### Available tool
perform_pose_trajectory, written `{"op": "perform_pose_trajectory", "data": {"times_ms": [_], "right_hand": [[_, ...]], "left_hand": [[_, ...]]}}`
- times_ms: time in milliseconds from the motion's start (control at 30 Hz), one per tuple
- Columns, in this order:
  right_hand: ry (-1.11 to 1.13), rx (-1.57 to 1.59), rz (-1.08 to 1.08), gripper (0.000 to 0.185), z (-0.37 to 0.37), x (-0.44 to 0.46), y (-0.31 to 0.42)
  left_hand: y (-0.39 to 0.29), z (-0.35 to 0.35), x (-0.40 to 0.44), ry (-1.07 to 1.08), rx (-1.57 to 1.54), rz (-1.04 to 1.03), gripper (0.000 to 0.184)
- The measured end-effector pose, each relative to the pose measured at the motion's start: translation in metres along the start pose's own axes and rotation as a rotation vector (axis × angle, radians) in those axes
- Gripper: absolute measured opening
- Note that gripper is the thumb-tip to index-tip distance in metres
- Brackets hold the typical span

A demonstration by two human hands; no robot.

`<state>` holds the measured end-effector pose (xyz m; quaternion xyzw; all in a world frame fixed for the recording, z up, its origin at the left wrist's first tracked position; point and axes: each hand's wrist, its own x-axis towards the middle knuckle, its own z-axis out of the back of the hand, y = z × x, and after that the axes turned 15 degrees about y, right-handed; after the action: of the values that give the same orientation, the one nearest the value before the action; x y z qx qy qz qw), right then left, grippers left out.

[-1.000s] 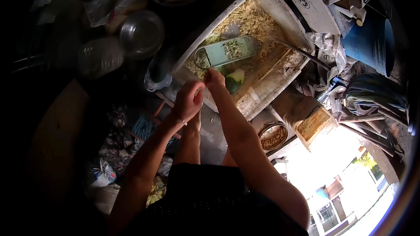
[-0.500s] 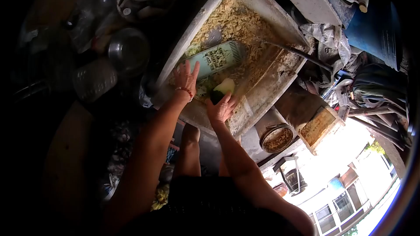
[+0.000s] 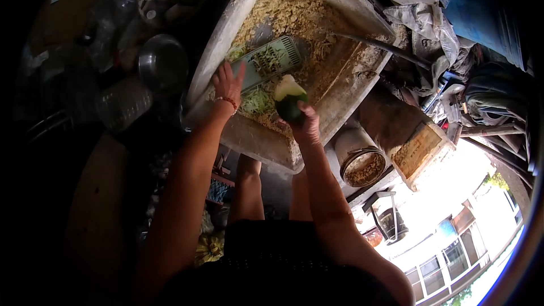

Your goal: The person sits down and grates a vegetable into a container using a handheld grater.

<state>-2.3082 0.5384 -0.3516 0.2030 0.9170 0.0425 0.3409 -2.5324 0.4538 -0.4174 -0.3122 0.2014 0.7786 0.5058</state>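
Observation:
My left hand (image 3: 228,86) is at the near end of a pale green slotted grater (image 3: 271,59), fingers and thumb spread across it as it holds that end down. The grater lies slanted inside a worn, pale tub (image 3: 218,39). My right hand (image 3: 307,124) grips a dark green squash (image 3: 290,105) by its rind, with the pale cut end pointing up and away from me. The squash is just right of the grater, apart from it. Pale green shreds (image 3: 258,102) lie beneath and beside the grater.
Yellowish crumbly mash (image 3: 283,5) covers the tub's far part. A dark rod (image 3: 385,48) crosses its right rim. Outside on the right stand a bucket (image 3: 362,164) and a wooden box (image 3: 422,156). A metal pot (image 3: 162,62) sits in shadow at left.
My right hand has lifted the squash and turned it, showing more green rind. My left hand stays at the grater's near end. The whole view has shifted slightly.

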Motion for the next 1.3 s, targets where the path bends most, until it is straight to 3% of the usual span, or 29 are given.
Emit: {"op": "perform_pose_trajectory", "data": {"times_ms": [33,167,233,300,333,400,467,500,533,733,833,867,933,967,1033,1067,1100,1133,1167,1200,1267,1300], "right_hand": [[0.031,0.156,0.007,0.062,0.006,-0.002,0.001],[0.135,0.232,0.082,0.066,-0.022,-0.02,0.024],[0.19,0.173,0.089,0.068,-0.031,-0.028,0.037],[0.21,0.082,0.137,0.069,-0.048,-0.04,0.053],[0.222,0.078,0.135,0.069,-0.05,-0.043,0.057],[0.154,0.043,0.07,0.065,-0.048,-0.047,0.062],[0.159,0.032,0.048,0.06,-0.049,-0.043,0.066],[0.152,-0.066,-0.013,0.057,-0.036,-0.033,0.064],[0.141,-0.166,-0.075,0.055,-0.028,-0.025,0.063],[-0.041,-0.505,-0.217,0.054,-0.06,-0.007,0.063],[-0.122,-0.863,-0.035,0.057,-0.075,-0.008,0.051],[-0.14,-1.224,-0.012,0.059,-0.069,-0.015,0.045],[-0.154,-1.591,0.179,0.065,-0.062,-0.044,0.029],[-0.2,-1.504,0.139,0.07,-0.081,-0.047,0.024],[-0.322,-1.674,0.209,0.065,-0.057,0.001,0.022],[-0.385,-1.71,0.208,0.064,-0.043,0.041,0.029],[-0.419,-1.586,0.109,0.063,-0.042,0.076,0.039],[-0.449,-1.461,0.017,0.063,-0.045,0.101,0.046],[-0.304,-1.665,0.109,0.064,-0.057,0.101,0.045],[-0.311,-1.671,0.093,0.064,-0.071,0.089,0.043],[-0.24,-1.71,0.045,0.057,-0.095,0.039,0.038],[-0.131,-1.657,0.181,0.057,-0.093,0.016,0.03]], "left_hand": [[-0.003,0.013,-0.004,0.102,0.019,0.025,0.101],[-0.01,0.062,-0.032,0.244,-0.126,0.0,0.106],[-0.009,0.069,-0.048,0.629,-0.974,-0.108,0.099],[-0.023,0.065,-0.077,0.795,-1.73,0.015,0.086],[-0.022,0.044,-0.082,0.939,-2.07,-0.155,0.08],[-0.038,0.039,-0.105,0.849,-2.418,-0.386,0.079],[-0.065,0.056,-0.122,0.793,-2.69,-0.355,0.061],[-0.074,0.066,-0.131,0.752,-2.683,-0.413,0.061],[-0.088,0.054,-0.132,0.579,-2.757,-0.349,0.062],[-0.096,0.074,-0.128,0.416,-2.824,-0.027,0.062],[-0.091,0.073,-0.121,0.507,-2.868,0.009,0.059],[-0.088,0.083,-0.124,0.507,-2.883,0.009,0.059],[-0.082,0.094,-0.122,0.661,-3.003,0.147,0.057],[-0.09,0.081,-0.115,0.605,-3.178,-0.089,0.054],[-0.102,0.069,-0.113,0.357,-2.778,-0.17,0.047],[-0.103,0.044,-0.11,0.564,-3.008,0.035,0.045],[-0.095,0.046,-0.11,0.726,-3.069,-0.074,0.043],[-0.09,0.06,-0.109,0.711,-3.088,-0.076,0.043],[-0.083,0.078,-0.108,0.557,-3.064,0.071,0.045],[-0.08,0.086,-0.111,0.424,-3.025,0.23,0.046],[-0.074,0.074,-0.111,0.575,-3.122,0.121,0.052],[-0.073,0.078,-0.111,0.582,-3.173,0.052,0.054]]}}
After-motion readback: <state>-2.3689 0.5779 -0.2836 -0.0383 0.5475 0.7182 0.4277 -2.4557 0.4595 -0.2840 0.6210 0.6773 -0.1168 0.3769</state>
